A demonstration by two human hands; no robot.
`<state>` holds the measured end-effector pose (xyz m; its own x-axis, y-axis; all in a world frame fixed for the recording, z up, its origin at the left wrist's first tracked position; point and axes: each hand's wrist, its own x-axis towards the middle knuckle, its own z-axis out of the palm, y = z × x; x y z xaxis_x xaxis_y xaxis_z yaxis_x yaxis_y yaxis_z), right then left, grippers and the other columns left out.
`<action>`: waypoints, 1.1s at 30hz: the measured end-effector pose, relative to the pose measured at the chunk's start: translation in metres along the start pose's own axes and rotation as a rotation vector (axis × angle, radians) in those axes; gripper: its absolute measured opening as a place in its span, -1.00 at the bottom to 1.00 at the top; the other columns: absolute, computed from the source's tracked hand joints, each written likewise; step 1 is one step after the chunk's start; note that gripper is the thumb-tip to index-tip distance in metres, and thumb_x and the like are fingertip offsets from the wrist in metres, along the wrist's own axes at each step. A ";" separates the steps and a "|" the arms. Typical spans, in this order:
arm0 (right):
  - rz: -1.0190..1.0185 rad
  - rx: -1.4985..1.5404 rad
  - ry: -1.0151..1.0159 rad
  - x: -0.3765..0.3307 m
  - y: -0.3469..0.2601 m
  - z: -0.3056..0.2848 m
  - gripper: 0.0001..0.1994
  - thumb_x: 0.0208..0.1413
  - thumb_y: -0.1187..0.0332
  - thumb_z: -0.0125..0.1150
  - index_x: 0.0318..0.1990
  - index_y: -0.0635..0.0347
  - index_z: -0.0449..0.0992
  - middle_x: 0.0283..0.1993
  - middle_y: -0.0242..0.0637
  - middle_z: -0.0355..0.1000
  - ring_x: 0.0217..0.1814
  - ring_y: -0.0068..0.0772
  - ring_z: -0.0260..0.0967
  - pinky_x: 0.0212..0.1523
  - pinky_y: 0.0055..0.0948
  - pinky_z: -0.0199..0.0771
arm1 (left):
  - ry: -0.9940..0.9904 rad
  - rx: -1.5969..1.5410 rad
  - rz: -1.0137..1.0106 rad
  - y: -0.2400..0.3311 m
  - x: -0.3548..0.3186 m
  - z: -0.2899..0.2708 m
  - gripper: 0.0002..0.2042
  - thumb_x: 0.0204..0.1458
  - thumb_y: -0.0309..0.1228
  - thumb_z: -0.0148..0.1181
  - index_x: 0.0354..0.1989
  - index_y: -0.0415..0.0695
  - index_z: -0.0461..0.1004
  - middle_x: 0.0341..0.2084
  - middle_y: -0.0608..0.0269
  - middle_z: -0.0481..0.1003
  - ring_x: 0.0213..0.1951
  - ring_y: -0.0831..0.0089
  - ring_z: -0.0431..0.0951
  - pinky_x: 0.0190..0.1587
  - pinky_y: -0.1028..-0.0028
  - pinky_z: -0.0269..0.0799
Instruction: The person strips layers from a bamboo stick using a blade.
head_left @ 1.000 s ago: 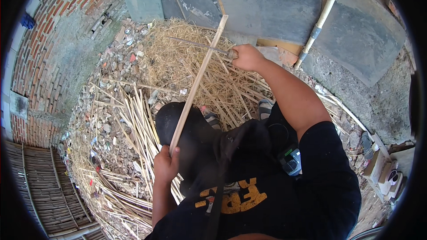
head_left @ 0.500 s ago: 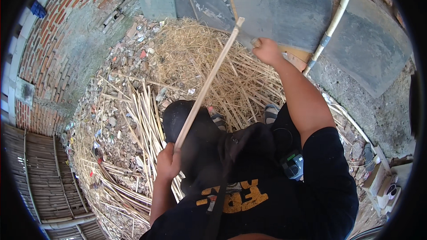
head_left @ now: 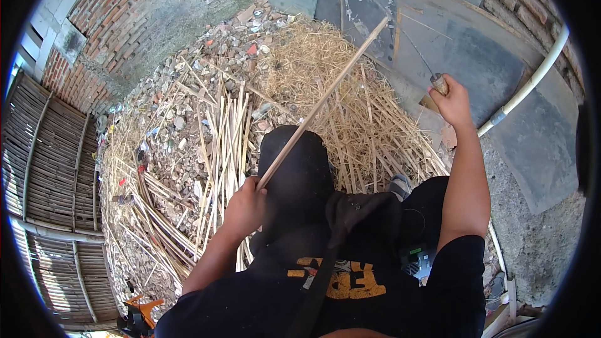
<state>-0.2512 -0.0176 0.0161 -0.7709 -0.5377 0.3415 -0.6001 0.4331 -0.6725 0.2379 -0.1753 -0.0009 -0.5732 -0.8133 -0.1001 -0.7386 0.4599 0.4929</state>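
My left hand (head_left: 244, 209) is closed round the lower end of a long, pale bamboo strip (head_left: 322, 104), which slants up and away to the right past my dark-clad knee. Out to the right, my right hand (head_left: 455, 102) grips a knife by its wooden handle (head_left: 441, 84). The knife's thin, dark blade (head_left: 417, 52) points up and left toward the strip's far end; whether the two touch I cannot tell.
A heap of split bamboo strips (head_left: 225, 131) lies left of my knee. Fine shavings (head_left: 307, 56) cover the ground ahead, beside rubble (head_left: 178, 122). Grey panels (head_left: 463, 31), a pale pipe (head_left: 535, 84) and a brick wall (head_left: 134, 9) stand around. Bamboo slats (head_left: 44, 144) are at left.
My right hand has moved outward to the right, and the knife's blade now shows. The strip is still in my left hand, leaning further right. The whole view has shifted too.
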 end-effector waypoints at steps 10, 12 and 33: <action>-0.184 -0.153 -0.340 -0.019 -0.048 0.009 -0.72 -0.08 0.31 0.32 -0.17 0.12 0.59 -0.36 -0.03 0.56 -0.26 0.08 0.54 -0.22 -0.11 0.50 | 0.174 0.069 0.197 -0.039 -0.002 0.018 -0.68 0.23 -0.32 0.21 0.02 -0.29 0.44 -0.33 -0.14 0.58 -0.22 -0.11 0.63 -0.13 0.13 0.50; -0.171 -0.174 -0.342 -0.019 -0.044 0.009 -0.71 -0.09 0.31 0.32 -0.16 0.11 0.60 -0.36 -0.04 0.56 -0.26 0.07 0.54 -0.21 -0.10 0.50 | 0.055 0.037 0.079 -0.039 -0.002 0.015 -0.69 0.16 -0.30 0.27 -0.04 -0.25 0.50 -0.27 -0.18 0.59 -0.15 -0.11 0.62 -0.08 0.09 0.50; -0.226 -0.305 -0.511 -0.032 -0.056 0.028 -0.64 -0.02 0.18 0.33 -0.04 0.06 0.61 -0.15 -0.08 0.60 -0.05 0.05 0.56 -0.01 -0.04 0.55 | -0.106 0.018 0.094 -0.034 -0.009 0.003 -0.73 0.30 -0.32 0.09 0.01 -0.28 0.45 -0.33 -0.21 0.57 -0.22 -0.12 0.62 -0.14 0.11 0.48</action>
<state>-0.1866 -0.0450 0.0242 -0.4644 -0.8844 0.0461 -0.8279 0.4151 -0.3773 0.2674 -0.1831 -0.0191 -0.6737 -0.7246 -0.1454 -0.6856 0.5394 0.4889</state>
